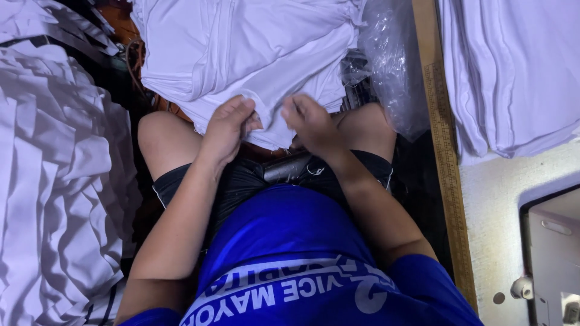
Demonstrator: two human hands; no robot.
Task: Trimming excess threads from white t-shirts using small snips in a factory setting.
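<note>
I look down at my lap, in a blue shirt and black shorts. A stack of white fabric pieces (241, 48) lies in front of my knees. My left hand (228, 128) pinches the near edge of the top white piece between thumb and fingers. My right hand (313, 124) grips the same edge a little to the right, fingers curled on the cloth. The bottom corner of the piece hangs between my hands.
A large heap of white fabric strips (54, 181) fills the left side. Clear plastic wrap (393, 66) sits right of the stack. A wooden ruler edge (444, 151) borders a table with more white fabric (513, 72) and a sewing machine part (553, 253).
</note>
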